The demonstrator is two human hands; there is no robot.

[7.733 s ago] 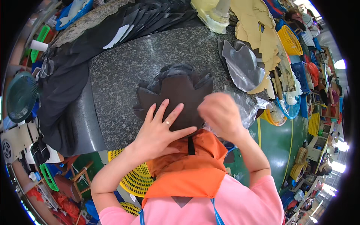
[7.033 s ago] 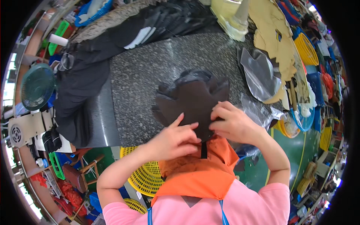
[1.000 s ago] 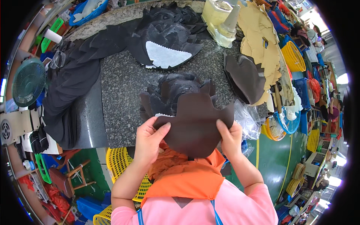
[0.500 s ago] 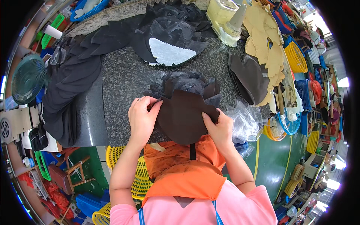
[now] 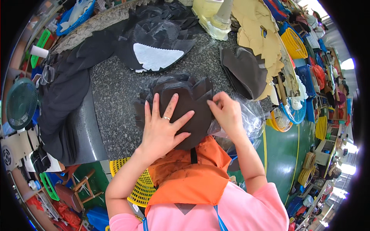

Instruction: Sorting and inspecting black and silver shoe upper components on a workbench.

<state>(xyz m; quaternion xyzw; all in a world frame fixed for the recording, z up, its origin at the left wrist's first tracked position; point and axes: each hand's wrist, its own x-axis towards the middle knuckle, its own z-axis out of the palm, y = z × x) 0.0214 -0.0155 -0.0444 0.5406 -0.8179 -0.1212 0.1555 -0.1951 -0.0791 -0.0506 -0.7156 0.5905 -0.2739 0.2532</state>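
My left hand (image 5: 162,127) lies flat, fingers spread, on a dark brown cut piece (image 5: 190,131) of leather-like sheet. That piece rests over a fanned pile of similar dark pieces (image 5: 173,82) at the near edge of the stone slab. My right hand (image 5: 227,113) is closed at the right edge of the pile, thumb against the bent fingers; what they pinch, if anything, is hidden. Farther off lies a dark pile topped by a piece with a white backing (image 5: 156,57). Another brown folded piece (image 5: 246,73) lies to the right.
A long row of overlapping black pieces (image 5: 63,104) runs down the left side. At the back stand a yellowish tub (image 5: 206,15) and a grey cone (image 5: 223,13). Clear plastic (image 5: 248,113) lies beside my right hand. A yellow basket (image 5: 142,188) is below the slab edge.
The brown piece, held up between both hands before, now lies down on the pile. My left hand has moved from its edge to flat on top; my right hand has moved up its right side.
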